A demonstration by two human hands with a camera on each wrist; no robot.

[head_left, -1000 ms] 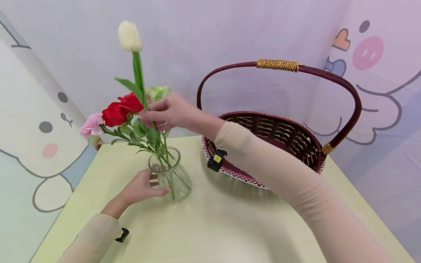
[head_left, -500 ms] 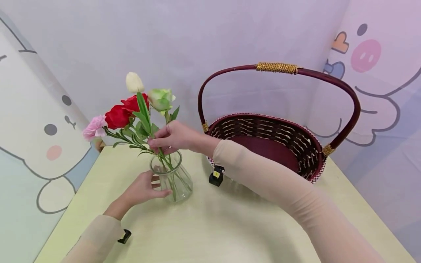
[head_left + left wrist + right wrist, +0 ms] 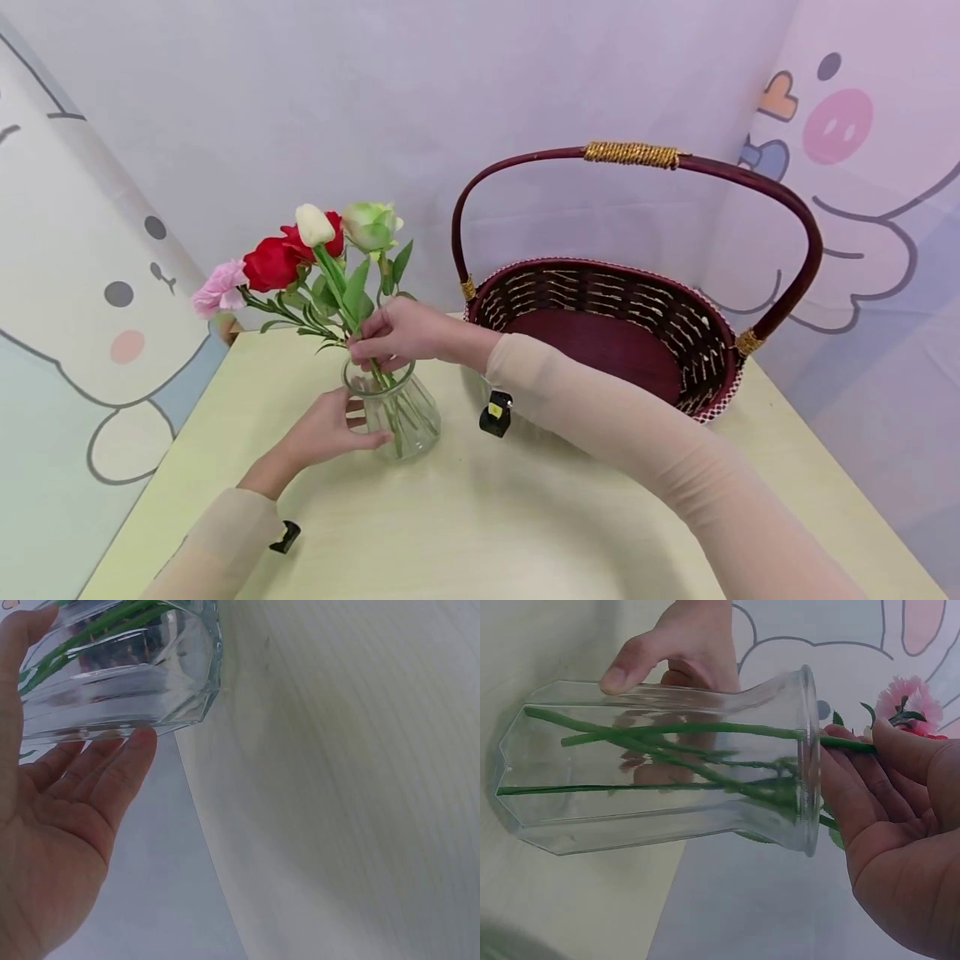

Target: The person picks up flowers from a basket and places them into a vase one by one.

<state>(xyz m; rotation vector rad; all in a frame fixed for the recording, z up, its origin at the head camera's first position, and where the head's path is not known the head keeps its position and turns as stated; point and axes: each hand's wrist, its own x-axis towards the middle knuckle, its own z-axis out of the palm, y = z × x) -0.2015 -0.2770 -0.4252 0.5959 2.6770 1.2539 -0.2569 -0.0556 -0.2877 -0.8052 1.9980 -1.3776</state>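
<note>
A clear glass vase (image 3: 420, 417) stands on the table, and my left hand (image 3: 321, 429) holds its left side between thumb and fingers. My right hand (image 3: 401, 332) pinches the green stem (image 3: 847, 743) of a white tulip (image 3: 314, 225) right at the rim. Through the glass in the right wrist view, the lower part of that stem shows inside, among several others. Red flowers (image 3: 270, 264), a pink carnation (image 3: 220, 288) and a pale green rose (image 3: 371, 225) lean out of the vase, their stems crossing in it.
A dark red woven basket (image 3: 600, 346) with a tall arched handle (image 3: 632, 154) stands right of the vase, partly behind my right sleeve (image 3: 600, 417). The pale table (image 3: 465, 533) ends at a left edge beyond my left arm. Curtains with cartoon animals (image 3: 120, 292) hang behind.
My right hand has moved down towards the rim with the tulip, whose bloom dropped from high above the others to their level. My left hand has stayed on the vase.
</note>
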